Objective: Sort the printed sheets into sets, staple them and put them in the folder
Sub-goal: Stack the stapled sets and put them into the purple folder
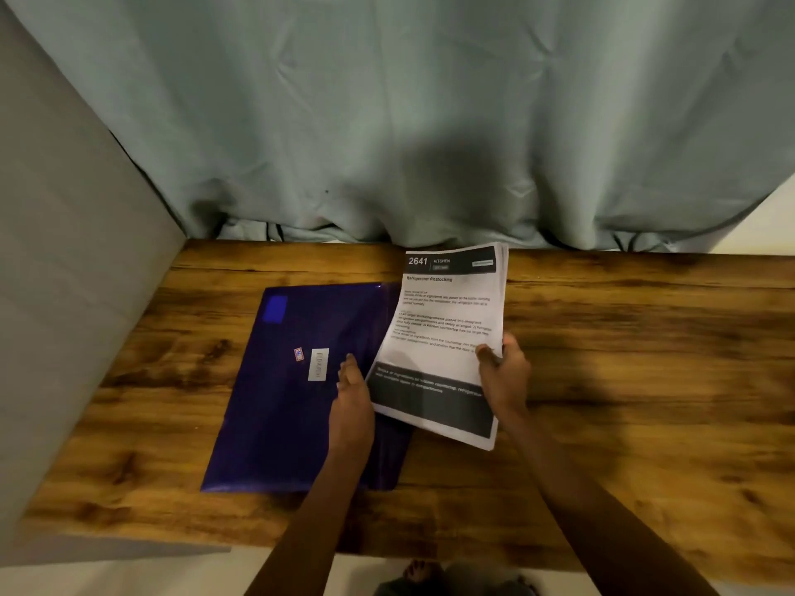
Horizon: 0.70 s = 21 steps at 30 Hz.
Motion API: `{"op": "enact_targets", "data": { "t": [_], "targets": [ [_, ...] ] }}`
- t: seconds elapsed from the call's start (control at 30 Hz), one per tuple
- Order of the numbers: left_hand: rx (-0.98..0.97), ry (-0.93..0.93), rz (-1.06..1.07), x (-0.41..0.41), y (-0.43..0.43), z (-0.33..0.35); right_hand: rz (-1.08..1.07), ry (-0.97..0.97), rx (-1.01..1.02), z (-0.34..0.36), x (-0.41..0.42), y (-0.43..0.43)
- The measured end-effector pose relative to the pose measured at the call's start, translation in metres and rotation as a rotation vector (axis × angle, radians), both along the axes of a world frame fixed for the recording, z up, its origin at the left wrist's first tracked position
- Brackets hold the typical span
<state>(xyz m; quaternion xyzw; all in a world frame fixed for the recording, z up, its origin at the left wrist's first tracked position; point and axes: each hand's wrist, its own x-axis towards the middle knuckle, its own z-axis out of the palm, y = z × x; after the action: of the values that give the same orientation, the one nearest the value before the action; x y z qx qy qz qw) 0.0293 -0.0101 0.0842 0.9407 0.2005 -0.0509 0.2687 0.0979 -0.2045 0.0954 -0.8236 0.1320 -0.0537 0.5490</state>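
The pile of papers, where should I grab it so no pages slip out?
Pinch the pile of papers at the middle of its long right edge, coming from the right with your thumb on top, as the right hand does. The sheets look loose and fanned at the far corner, so squeeze the whole thickness. The left hand can steady the other edge.

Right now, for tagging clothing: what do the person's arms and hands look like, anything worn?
The left forearm and right forearm are bare to the frame's lower edge; no sleeves show. The left hand and right hand wear no gloves; no watch, ring or bracelet is visible.
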Motion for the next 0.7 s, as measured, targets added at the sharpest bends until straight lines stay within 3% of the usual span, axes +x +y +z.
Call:
{"op": "enact_targets", "data": {
  "t": [0.3, 0.5, 0.7],
  "targets": [
    [0.008, 0.018, 0.025, 0.003, -0.003, 0.008, 0.062, 0.200, -0.044, -0.002, -0.009, 0.033],
    [-0.097, -0.031, 0.070, 0.007, -0.002, 0.016, 0.117, 0.333, -0.024, -0.004, -0.014, 0.038],
    [-0.054, -0.095, 0.024, 0.005, -0.005, 0.014, 0.145, 0.358, -0.042, -0.003, -0.016, 0.056]
  ]
}}
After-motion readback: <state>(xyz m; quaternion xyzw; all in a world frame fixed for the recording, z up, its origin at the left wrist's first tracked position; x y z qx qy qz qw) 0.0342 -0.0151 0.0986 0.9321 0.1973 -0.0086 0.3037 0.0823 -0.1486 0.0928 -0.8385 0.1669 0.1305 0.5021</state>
